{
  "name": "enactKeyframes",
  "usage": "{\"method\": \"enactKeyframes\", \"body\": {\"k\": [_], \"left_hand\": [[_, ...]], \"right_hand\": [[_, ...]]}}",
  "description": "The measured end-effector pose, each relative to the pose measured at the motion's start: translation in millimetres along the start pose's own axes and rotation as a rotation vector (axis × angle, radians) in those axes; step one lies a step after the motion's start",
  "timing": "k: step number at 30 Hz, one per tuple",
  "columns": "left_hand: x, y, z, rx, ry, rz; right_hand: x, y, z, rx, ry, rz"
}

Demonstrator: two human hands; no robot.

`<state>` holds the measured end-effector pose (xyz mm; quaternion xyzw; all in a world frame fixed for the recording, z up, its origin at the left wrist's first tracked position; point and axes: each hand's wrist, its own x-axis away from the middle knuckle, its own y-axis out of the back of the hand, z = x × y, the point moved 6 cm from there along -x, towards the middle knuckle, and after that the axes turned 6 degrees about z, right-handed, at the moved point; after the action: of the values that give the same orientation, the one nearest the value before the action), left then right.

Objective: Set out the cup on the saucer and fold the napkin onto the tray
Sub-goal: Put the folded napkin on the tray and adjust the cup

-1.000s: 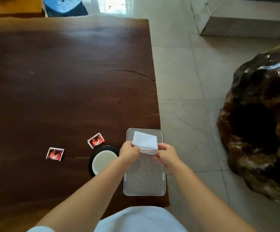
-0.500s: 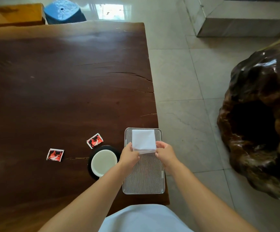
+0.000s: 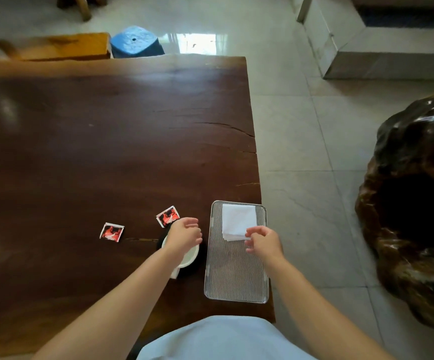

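A folded white napkin (image 3: 238,221) lies flat on the far end of the ribbed metal tray (image 3: 234,279) near the table's right edge. My right hand (image 3: 263,242) hovers at the napkin's near right corner with loosely curled fingers that hold nothing. My left hand (image 3: 184,235) hangs empty over the white cup (image 3: 190,257), its fingers loosely apart. The cup sits on a black saucer (image 3: 200,263) left of the tray, and my hand and wrist hide much of both.
Two red-and-black packets (image 3: 111,232) (image 3: 168,216) lie on the dark wooden table (image 3: 101,141) left of the cup. A blue stool (image 3: 135,44) stands past the table's far edge. A large dark carved stump (image 3: 415,203) stands on the tiled floor to the right.
Both hands have let go of the napkin, which now lies flat on the tray. My left hand moved left over the cup; my right hand drew back slightly.
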<state>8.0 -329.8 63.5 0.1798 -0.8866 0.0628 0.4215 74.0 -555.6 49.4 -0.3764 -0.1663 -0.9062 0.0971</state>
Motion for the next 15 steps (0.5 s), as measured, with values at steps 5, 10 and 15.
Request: {"method": "enactKeyframes", "body": {"k": [5, 10, 15], "left_hand": [[4.4, 51.7, 6.8, 0.037, -0.056, -0.187], [20.5, 80.5, 22.6, -0.074, -0.062, -0.341], [36.2, 98.1, 36.9, -0.192, -0.062, -0.486]], "right_hand": [[14.6, -32.0, -1.2, 0.043, 0.011, 0.111], [26.7, -59.7, -5.4, 0.094, 0.003, 0.222], [33.0, -80.2, -5.1, 0.146, 0.009, 0.277]]}}
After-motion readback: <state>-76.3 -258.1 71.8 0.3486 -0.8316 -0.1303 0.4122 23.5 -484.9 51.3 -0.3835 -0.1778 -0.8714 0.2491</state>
